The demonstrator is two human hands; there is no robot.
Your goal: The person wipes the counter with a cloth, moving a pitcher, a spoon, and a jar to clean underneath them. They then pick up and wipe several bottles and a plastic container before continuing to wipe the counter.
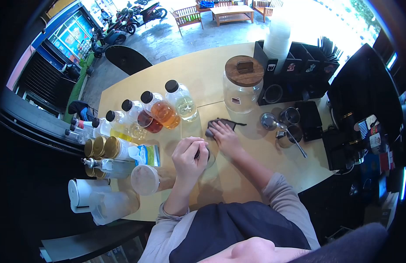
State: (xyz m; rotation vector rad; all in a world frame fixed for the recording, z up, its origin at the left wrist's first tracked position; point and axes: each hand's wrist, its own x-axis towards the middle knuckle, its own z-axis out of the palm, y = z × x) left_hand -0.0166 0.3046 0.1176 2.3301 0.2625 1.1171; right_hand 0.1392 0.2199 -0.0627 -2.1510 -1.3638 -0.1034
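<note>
Your left hand [192, 157] is curled closed, fingers bunched around the dark top of what looks like a clear bottle [210, 160], whose body shows just past your knuckles on the right; your fingers hide the rest of it. Your right hand [225, 136] lies palm down on a dark cloth [218, 123], fingers extended and close together, pressed against the table [203, 72] just beyond and to the right of your left hand; you cannot tell whether those fingers grip the cloth or only rest on it. Beyond your left hand and off to its left, a slanting row of black-capped bottles runs away, among them one of pale green liquid [185, 106], one of amber [165, 115] and one of dark red [148, 122]. Near your left hand, on its left, stands a round-topped tub [145, 180], with a blue and green packet [148, 155] behind it and gold-lidded jars [116, 147] farther left. Beyond your right hand is a large clear jar [242, 94] under a wooden lid [243, 70]; to that hand's right sit metal cups [290, 115] and a long-handled spoon [297, 142].
</note>
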